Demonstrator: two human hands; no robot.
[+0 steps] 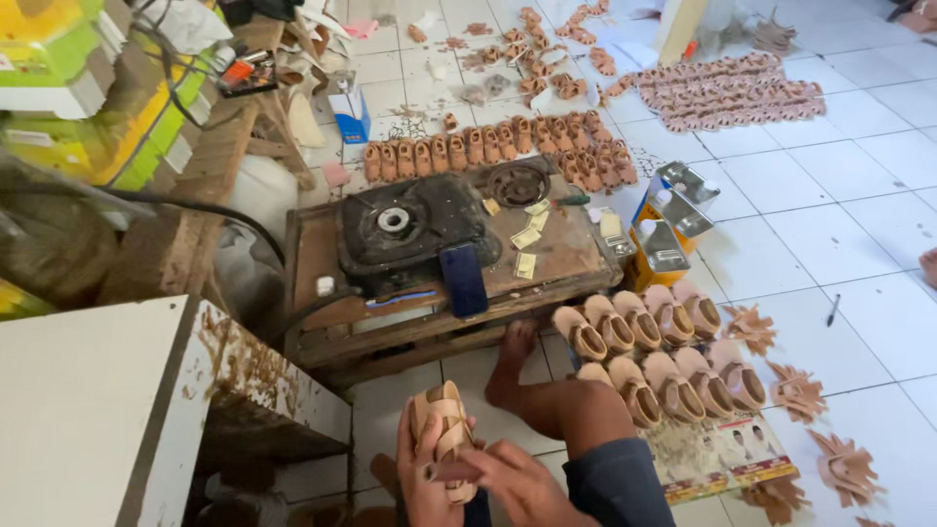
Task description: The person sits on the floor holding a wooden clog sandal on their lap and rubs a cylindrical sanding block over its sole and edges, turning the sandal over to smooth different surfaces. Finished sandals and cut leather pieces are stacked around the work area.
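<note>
My left hand grips a small tan strappy sandal from its left side, low in the head view. My right hand pinches the same sandal's lower edge with its fingertips. My bare foot and bent knee lie just to the right, on the white tiled floor. Right beside my leg, two rows of finished tan sandals sit on a printed sheet.
A low wooden bench ahead carries a black gas stove, a dark phone and paper scraps. Yellow glue tins stand at its right. More sandal rows and cut leather pieces cover the floor. A white table is at left.
</note>
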